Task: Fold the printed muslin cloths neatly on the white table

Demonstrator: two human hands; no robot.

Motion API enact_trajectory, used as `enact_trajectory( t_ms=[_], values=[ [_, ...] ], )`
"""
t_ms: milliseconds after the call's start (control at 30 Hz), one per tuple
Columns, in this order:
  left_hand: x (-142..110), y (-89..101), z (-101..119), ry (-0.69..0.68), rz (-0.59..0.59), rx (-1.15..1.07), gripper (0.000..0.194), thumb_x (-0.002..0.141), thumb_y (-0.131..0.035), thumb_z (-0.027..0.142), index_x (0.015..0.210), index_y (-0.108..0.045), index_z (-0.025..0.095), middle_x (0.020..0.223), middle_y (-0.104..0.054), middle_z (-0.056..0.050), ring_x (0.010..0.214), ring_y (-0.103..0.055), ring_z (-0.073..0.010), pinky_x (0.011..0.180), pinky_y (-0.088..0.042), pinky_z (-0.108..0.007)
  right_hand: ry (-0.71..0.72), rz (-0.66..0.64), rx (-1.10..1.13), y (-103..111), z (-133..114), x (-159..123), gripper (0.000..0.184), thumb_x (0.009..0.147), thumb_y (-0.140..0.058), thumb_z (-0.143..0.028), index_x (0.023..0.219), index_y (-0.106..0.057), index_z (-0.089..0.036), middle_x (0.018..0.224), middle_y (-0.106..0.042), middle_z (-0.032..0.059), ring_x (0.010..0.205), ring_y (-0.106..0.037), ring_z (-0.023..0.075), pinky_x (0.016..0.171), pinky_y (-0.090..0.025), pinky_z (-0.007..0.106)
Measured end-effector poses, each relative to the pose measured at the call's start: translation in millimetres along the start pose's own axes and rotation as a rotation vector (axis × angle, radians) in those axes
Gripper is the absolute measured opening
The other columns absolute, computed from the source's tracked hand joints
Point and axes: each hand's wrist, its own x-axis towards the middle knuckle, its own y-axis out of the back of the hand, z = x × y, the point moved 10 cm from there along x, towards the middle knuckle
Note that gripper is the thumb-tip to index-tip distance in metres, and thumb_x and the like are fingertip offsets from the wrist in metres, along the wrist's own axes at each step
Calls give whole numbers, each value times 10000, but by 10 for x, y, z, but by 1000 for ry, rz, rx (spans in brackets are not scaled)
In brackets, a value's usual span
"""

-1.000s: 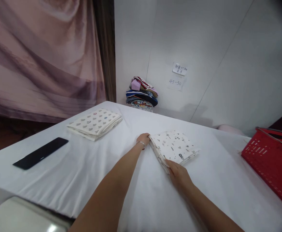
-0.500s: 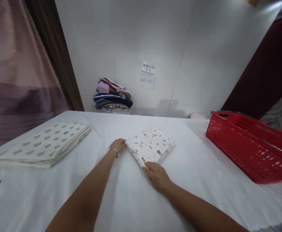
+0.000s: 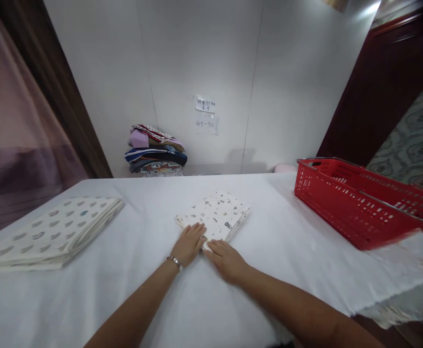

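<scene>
Folded cloth [image 3: 217,215], white with small dark and grey prints, lies in the middle of my desk [image 3: 305,261], which has a white cover; I see layered edges along its right side.

Nearest me, the left grip [image 3: 188,245], a bare hand with a bracelet [image 3: 176,262] at the wrist, lies flat over the cloth's near left edge, fingers straight and together, clasping nothing. The right grip [image 3: 228,261] rests its fingers on the near corner; I cannot tell whether it pinches the fabric. The two are just beside each other.

To my left, well apart from them, lies a larger cream cloth [image 3: 59,227], folded in layers and printed with grey shapes, a few of them coloured. To my right, near the desk's far right side, I have a red basket [image 3: 327,205] with slotted walls and metal handles.

Past the far edge I make out a stack of fabrics [image 3: 157,154], lilac, blue and patterned; what supports it is hidden. Behind that, paper notes [image 3: 206,124] on a pale wall [image 3: 287,72] read "45-50" below some blurred writing. A pink curtain [image 3: 23,159] hangs at far left.
</scene>
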Motion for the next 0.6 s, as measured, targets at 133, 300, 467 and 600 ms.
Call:
enact_trajectory(
  t_ms=[133,300,467,600],
  values=[
    [-11,-53,-85,8,-6,26,405,890,-309,322,1257,-468,258,1367,-412,-6,1295,-296,-156,1090,-170,-373,22,1,80,155,65,-60,380,866,-392,-166,1235,-480,-180,1256,-523,65,1217,-386,176,1041,-267,365],
    [34,3,-41,36,-2,11,394,886,-334,333,1231,-495,232,1338,-450,-32,1273,-336,-191,1068,-212,-434,-140,116,249,383,635,-77,288,850,-433,-193,1091,-589,-214,1141,-606,51,1172,-448,180,1019,-298,389],
    [-100,135,401,-71,92,-18,418,863,-395,438,1201,-518,224,1287,-506,-55,1222,-404,-217,1041,-265,-472,-777,426,500,534,1986,-465,220,775,-481,-246,896,-661,-205,1006,-664,44,987,-578,195,913,-418,358],
    [-263,76,656,-195,116,-7,405,834,-479,388,1205,-511,228,1252,-536,-61,1161,-466,-219,1000,-340,-458,-1053,472,523,552,2706,-722,231,757,-490,-305,839,-651,-161,828,-678,64,800,-620,202,689,-499,312]
  ],
)
